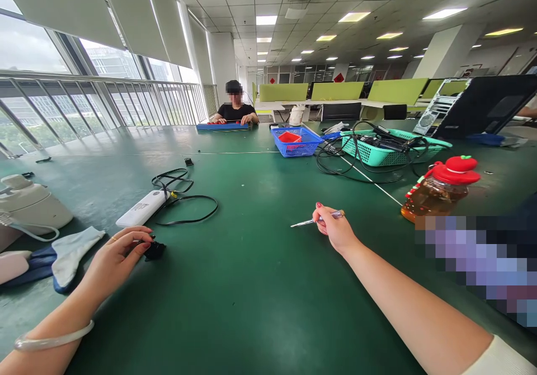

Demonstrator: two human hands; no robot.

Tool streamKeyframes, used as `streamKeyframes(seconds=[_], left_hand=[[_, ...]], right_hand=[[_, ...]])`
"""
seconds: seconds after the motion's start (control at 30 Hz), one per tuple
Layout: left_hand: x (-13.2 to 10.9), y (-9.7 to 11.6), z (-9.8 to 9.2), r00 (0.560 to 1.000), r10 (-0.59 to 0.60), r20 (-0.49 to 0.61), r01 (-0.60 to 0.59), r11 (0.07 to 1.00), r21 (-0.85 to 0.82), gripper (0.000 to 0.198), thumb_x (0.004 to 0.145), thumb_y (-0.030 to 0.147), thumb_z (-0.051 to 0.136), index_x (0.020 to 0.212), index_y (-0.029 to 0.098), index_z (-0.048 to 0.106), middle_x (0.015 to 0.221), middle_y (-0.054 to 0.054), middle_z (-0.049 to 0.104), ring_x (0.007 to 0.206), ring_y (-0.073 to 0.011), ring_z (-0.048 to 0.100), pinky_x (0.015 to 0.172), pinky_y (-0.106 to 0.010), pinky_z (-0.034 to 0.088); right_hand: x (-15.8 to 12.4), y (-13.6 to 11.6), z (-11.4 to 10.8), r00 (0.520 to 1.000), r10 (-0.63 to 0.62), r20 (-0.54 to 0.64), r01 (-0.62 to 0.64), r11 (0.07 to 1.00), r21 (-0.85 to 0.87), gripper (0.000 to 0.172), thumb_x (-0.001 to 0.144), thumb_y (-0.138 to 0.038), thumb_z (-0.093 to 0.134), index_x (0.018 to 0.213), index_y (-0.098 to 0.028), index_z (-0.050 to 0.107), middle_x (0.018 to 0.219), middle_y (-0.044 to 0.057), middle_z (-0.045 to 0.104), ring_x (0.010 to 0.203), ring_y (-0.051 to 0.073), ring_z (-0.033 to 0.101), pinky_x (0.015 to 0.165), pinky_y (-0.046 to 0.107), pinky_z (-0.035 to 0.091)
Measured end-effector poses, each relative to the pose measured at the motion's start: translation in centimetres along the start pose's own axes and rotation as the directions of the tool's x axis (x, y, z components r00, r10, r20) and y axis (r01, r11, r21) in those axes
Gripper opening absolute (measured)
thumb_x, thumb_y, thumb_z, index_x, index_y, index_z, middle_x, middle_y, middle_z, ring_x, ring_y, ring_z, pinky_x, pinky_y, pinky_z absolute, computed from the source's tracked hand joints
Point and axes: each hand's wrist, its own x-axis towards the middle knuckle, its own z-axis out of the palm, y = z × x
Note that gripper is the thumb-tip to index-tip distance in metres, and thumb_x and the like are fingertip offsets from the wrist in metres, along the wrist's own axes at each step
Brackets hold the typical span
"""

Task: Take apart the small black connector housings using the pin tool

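My right hand (pixel 331 226) is closed around the handle of a small screwdriver (pixel 302 223), its thin metal shaft pointing left above the green tabletop (pixel 251 285). On the left, my left hand (pixel 126 250) pinches a small black object (pixel 155 250) between thumb and fingers, at or just above the table. My fingers partly cover it, and I cannot make out its exact kind. Just beyond that hand lies a white power strip (pixel 143 209) with a black cord (pixel 205 197) looped beside it.
A blue basket (pixel 297 143) holds a red tray; a teal basket (pixel 369 155) holds black cables. An amber bottle with a red lid (pixel 440 190) stands right. Cloths (pixel 75 254) and a beige jug (pixel 36 207) are left. A person (pixel 235 106) sits at the far end.
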Motion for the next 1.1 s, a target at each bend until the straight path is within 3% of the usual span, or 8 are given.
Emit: streamKeyframes(seconds=[0.2, 0.4, 0.57, 0.93, 1.0, 1.1], left_hand=[[-0.3, -1.0, 0.0, 0.992, -0.127, -0.012, 0.126, 0.99, -0.065, 0.066, 0.069, 0.072, 0.064, 0.107, 0.018, 0.065, 0.104, -0.01, 0.07, 0.09, -0.025, 0.069, 0.087, -0.039, 0.059], [-0.1, -1.5, -0.7, 0.998, -0.034, 0.055, 0.03, 0.997, 0.078, 0.056, 0.078, 0.07, 0.053, 0.1, 0.024, 0.075, 0.112, -0.009, 0.074, 0.1, -0.0263, 0.068, 0.09, -0.035, 0.056], [0.1, -1.9, -0.5, 0.986, -0.009, 0.166, -0.004, 0.997, 0.075, 0.057, 0.077, 0.071, 0.052, 0.098, 0.024, 0.077, 0.115, -0.01, 0.074, 0.103, -0.0272, 0.069, 0.094, -0.036, 0.055], [0.0, -1.3, -0.5, 0.981, -0.003, 0.192, -0.016, 0.995, 0.102, 0.054, 0.079, 0.067, 0.053, 0.099, 0.022, 0.077, 0.116, -0.011, 0.073, 0.098, -0.0264, 0.069, 0.06, -0.026, 0.053], [0.0, -1.5, -0.4, 0.977, -0.001, 0.212, -0.02, 0.995, 0.1, 0.056, 0.079, 0.069, 0.052, 0.1, 0.023, 0.077, 0.115, -0.01, 0.074, 0.098, -0.0264, 0.069, 0.063, -0.026, 0.054], [0.0, -2.0, -0.4, 0.977, -0.005, 0.215, -0.02, 0.994, 0.11, 0.062, 0.078, 0.075, 0.052, 0.101, 0.024, 0.076, 0.113, -0.008, 0.075, 0.1, -0.0261, 0.07, 0.078, -0.031, 0.057]], right_hand=[[0.0, 0.0, -0.1, 1.0, -0.009, 0.013, 0.008, 1.0, 0.001, 0.06, 0.071, -0.074, 0.067, 0.052, -0.019, 0.056, 0.044, -0.006, 0.029, 0.04, 0.006, 0.025, 0.041, 0.025, 0.016], [0.0, 0.1, -0.1, 1.0, -0.009, 0.01, 0.009, 1.0, -0.003, 0.06, 0.07, -0.075, 0.067, 0.052, -0.019, 0.056, 0.044, -0.006, 0.03, 0.04, 0.006, 0.025, 0.041, 0.025, 0.016], [0.0, 0.0, 0.0, 1.0, 0.009, -0.001, -0.009, 1.0, 0.01, 0.062, 0.066, -0.077, 0.068, 0.051, -0.018, 0.056, 0.044, -0.007, 0.029, 0.04, 0.005, 0.025, 0.042, 0.025, 0.016], [-0.1, -0.1, 0.0, 1.0, 0.007, 0.001, -0.007, 1.0, 0.008, 0.062, 0.066, -0.077, 0.069, 0.051, -0.018, 0.056, 0.044, -0.006, 0.03, 0.04, 0.006, 0.026, 0.042, 0.025, 0.016], [-0.1, -0.1, 0.0, 1.0, 0.01, 0.001, -0.01, 1.0, 0.011, 0.062, 0.066, -0.077, 0.069, 0.051, -0.018, 0.056, 0.044, -0.007, 0.029, 0.041, 0.006, 0.026, 0.042, 0.025, 0.015], [0.0, 0.0, 0.0, 1.0, 0.023, 0.001, -0.023, 1.0, 0.009, 0.062, 0.065, -0.077, 0.07, 0.051, -0.018, 0.056, 0.044, -0.007, 0.03, 0.041, 0.005, 0.025, 0.043, 0.025, 0.015]])
